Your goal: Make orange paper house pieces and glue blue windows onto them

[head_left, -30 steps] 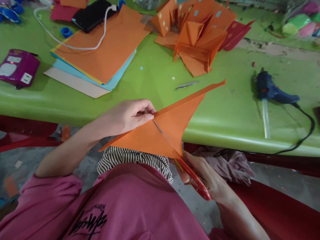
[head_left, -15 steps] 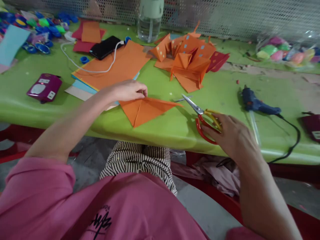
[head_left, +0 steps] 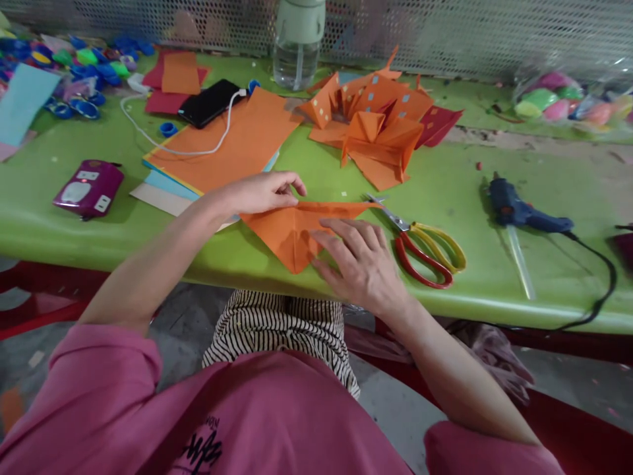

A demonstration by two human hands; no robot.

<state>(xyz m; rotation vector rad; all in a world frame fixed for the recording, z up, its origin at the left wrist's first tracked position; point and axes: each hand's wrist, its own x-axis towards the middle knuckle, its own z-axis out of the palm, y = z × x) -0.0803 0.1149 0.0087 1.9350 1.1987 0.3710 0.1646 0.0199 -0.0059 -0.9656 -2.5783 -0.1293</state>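
A folded piece of orange paper (head_left: 291, 241) with a crease down its middle lies at the table's near edge, its lower corner pointing toward me. At its upper left edge, my left hand (head_left: 270, 191) is closed on the paper, fingers curled by the fold. My right hand (head_left: 363, 260) is over the paper's right part, its fingers apart and their tips at the surface. Beside that hand, the scissors (head_left: 418, 247) with one red and one yellow handle lie on the table, their blades partly spread near the paper's right tip.
Orange sheets (head_left: 222, 158) lie at left under a black phone (head_left: 210, 102) with a white cable. Folded orange paper shapes (head_left: 380, 132) stand behind. A blue glue gun (head_left: 524, 211) is at right, a purple power socket (head_left: 89, 188) at left, a water bottle (head_left: 298, 53) at the back.
My right hand has let go of the scissors, leaving them on the table, and moved left onto the orange paper. My left hand stays at the paper's upper edge.
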